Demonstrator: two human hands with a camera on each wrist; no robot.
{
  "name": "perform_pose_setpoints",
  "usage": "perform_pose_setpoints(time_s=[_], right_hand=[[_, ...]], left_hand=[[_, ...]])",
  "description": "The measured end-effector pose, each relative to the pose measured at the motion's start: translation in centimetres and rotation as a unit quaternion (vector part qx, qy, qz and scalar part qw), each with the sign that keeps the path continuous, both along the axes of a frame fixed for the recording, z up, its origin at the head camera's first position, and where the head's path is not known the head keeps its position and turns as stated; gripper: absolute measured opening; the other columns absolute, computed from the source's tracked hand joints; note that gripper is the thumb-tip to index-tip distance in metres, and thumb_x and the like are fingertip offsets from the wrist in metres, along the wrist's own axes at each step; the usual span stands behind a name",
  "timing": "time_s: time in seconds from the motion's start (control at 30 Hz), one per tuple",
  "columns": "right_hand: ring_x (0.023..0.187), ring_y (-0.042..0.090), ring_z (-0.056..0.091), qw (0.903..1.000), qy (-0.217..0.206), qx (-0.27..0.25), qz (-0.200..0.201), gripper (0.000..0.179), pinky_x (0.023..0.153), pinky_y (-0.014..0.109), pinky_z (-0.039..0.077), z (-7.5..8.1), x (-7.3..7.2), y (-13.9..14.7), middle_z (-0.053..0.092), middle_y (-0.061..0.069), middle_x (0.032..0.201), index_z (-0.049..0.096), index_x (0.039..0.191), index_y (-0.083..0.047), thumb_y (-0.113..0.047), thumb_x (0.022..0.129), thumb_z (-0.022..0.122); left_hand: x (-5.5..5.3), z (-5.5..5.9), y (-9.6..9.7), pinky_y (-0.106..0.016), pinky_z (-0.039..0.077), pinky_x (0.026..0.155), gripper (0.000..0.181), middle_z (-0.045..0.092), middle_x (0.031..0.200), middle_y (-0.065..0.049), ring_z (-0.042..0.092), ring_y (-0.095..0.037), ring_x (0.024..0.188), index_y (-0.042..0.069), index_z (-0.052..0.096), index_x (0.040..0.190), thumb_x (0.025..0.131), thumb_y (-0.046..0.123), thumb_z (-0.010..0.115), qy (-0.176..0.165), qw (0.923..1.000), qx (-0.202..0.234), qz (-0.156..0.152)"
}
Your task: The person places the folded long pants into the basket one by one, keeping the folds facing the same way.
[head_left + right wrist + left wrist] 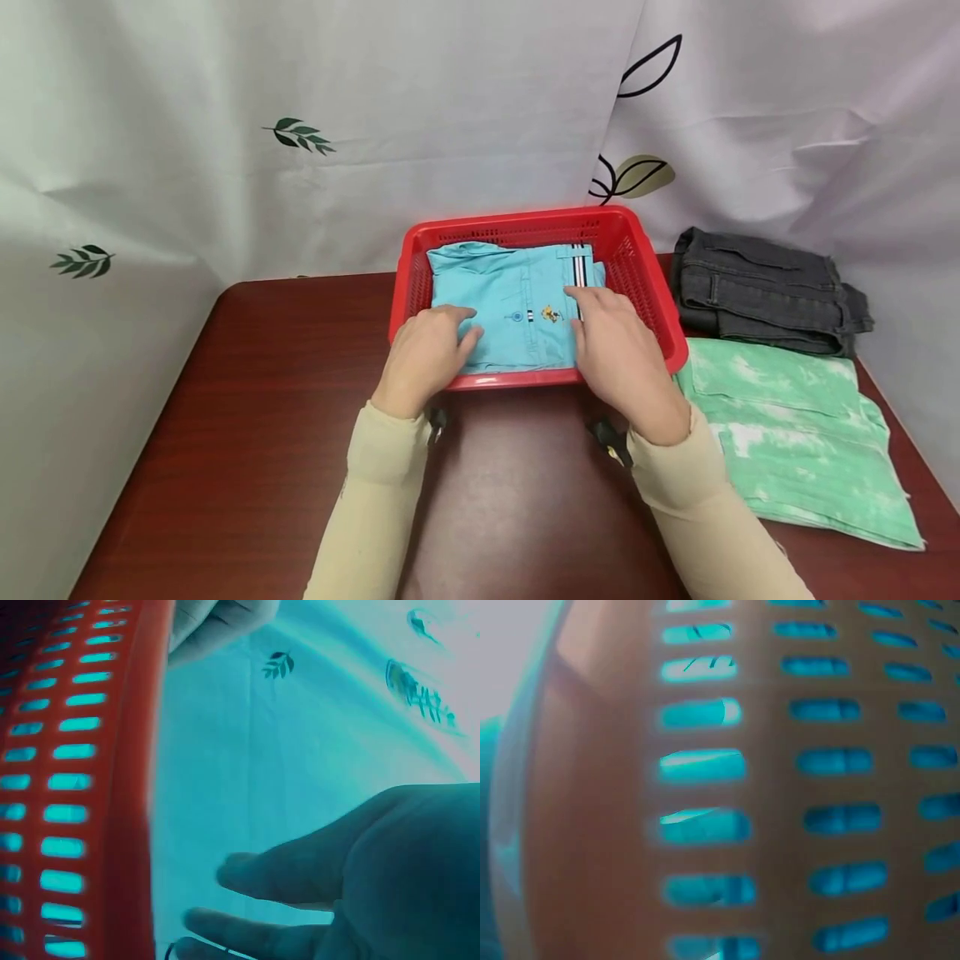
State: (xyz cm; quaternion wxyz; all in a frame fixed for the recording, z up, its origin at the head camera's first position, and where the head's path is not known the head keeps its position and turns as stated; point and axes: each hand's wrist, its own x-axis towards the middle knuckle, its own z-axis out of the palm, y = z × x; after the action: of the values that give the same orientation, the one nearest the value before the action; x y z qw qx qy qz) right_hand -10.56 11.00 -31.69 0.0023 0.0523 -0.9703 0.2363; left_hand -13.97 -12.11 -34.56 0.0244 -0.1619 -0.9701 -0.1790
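Note:
Folded light-blue shorts [487,292] with a striped waistband and a small embroidered figure lie inside a red plastic basket [498,381]. Over the basket's front left corner, my left hand [427,350] has its fingertips at the left side of the shorts. My right hand [618,346] reaches over the front right rim, with its thumb and index finger at the waistband. Both hands have relaxed fingers that grip nothing. Close up, the slotted basket wall [772,787] fills the left wrist view. The right wrist view shows the right hand's thumb and fingers apart beside the rim.
Folded dark grey jeans [765,287] lie to the right of the basket, behind folded green-and-white tie-dye garments [810,442]. A dark red wooden table [247,433] carries everything. White curtains [450,100] with leaf prints hang behind and at both sides.

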Motion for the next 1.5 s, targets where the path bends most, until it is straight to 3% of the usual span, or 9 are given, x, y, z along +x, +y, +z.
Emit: perform_pose_setpoints(time_s=[0.33, 0.6, 1.13, 1.5], right_hand=[[0.132, 0.043, 0.040, 0.9959, 0.084, -0.028, -0.019, 0.055, 0.100, 0.063, 0.044, 0.4, 2.2, 2.4, 0.046, 0.021, 0.145, 0.046, 0.147, -0.001, -0.007, 0.095, 0.062], [0.128, 0.046, 0.040, 0.9932, 0.110, -0.026, -0.027, 0.052, 0.095, 0.066, 0.042, -0.4, 3.6, 4.9, 0.048, 0.025, 0.142, 0.046, 0.146, 0.001, -0.005, 0.095, 0.059], [0.126, 0.054, 0.039, 0.9942, 0.097, 0.023, -0.040, 0.057, 0.100, 0.066, 0.033, -2.9, 6.4, 9.9, 0.045, 0.034, 0.138, 0.043, 0.144, 0.008, -0.005, 0.094, 0.063], [0.123, 0.061, 0.036, 0.9946, 0.051, 0.047, -0.077, 0.063, 0.097, 0.071, 0.031, -5.0, 8.4, 12.8, 0.041, 0.040, 0.137, 0.040, 0.143, 0.013, -0.018, 0.096, 0.068]], left_hand=[[1.0, 0.7, 1.1, -0.046, 0.055, 0.091, 0.045, 0.067, 0.126, -0.011, 0.065, -0.029, 0.114, 0.008, 0.069, 0.129, 0.090, 0.029, 0.076, 0.020, 0.9997, 0.011, -0.012], [1.8, 1.1, 2.0, -0.044, 0.056, 0.089, 0.041, 0.067, 0.126, -0.009, 0.064, -0.026, 0.115, 0.009, 0.069, 0.128, 0.091, 0.027, 0.074, 0.050, 0.9976, 0.016, -0.045], [2.9, 2.0, 5.2, -0.037, 0.056, 0.088, 0.038, 0.065, 0.130, -0.006, 0.062, -0.021, 0.119, 0.012, 0.069, 0.129, 0.094, 0.026, 0.071, 0.075, 0.9910, 0.042, -0.103], [2.2, 3.4, 8.9, -0.034, 0.055, 0.092, 0.039, 0.065, 0.130, -0.004, 0.063, -0.018, 0.118, 0.013, 0.067, 0.132, 0.096, 0.029, 0.068, 0.082, 0.9865, 0.008, -0.141]])
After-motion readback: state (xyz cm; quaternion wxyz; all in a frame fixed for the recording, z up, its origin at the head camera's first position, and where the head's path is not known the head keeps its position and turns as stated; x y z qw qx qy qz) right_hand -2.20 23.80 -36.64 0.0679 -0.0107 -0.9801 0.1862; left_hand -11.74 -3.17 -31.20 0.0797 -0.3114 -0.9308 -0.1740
